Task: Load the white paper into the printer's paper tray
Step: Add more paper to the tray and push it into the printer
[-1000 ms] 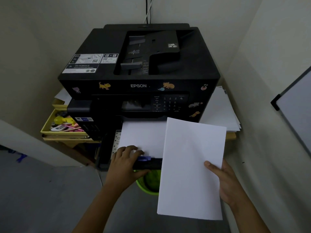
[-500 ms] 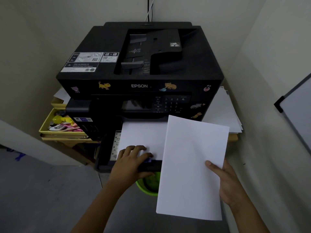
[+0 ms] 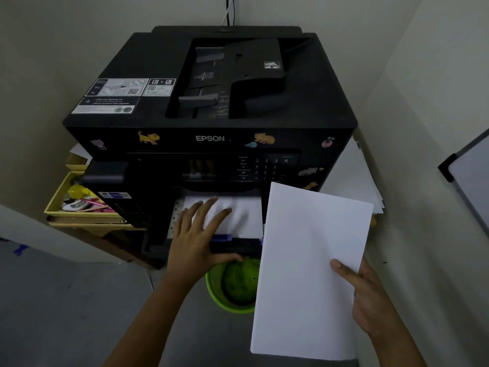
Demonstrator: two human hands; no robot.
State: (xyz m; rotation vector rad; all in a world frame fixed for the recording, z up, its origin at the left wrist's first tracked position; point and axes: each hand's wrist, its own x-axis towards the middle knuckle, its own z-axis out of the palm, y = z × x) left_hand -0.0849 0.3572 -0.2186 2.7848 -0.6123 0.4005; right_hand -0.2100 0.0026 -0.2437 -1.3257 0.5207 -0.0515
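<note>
- Hands, two: the left hand (image 3: 197,234), which curled over the tray's front edge half a second ago, now lies spread flat with blurred fingers on the paper in the paper tray (image 3: 235,245).
- The right hand (image 3: 370,295) still pinches the white paper (image 3: 309,271) at 4 o'clock, held clear of the tray.
- One black printer (image 3: 211,102) at 12 o'clock.
- One green bin (image 3: 232,284) under the tray; one yellow tray (image 3: 57,200) at 9 o'clock.
</note>
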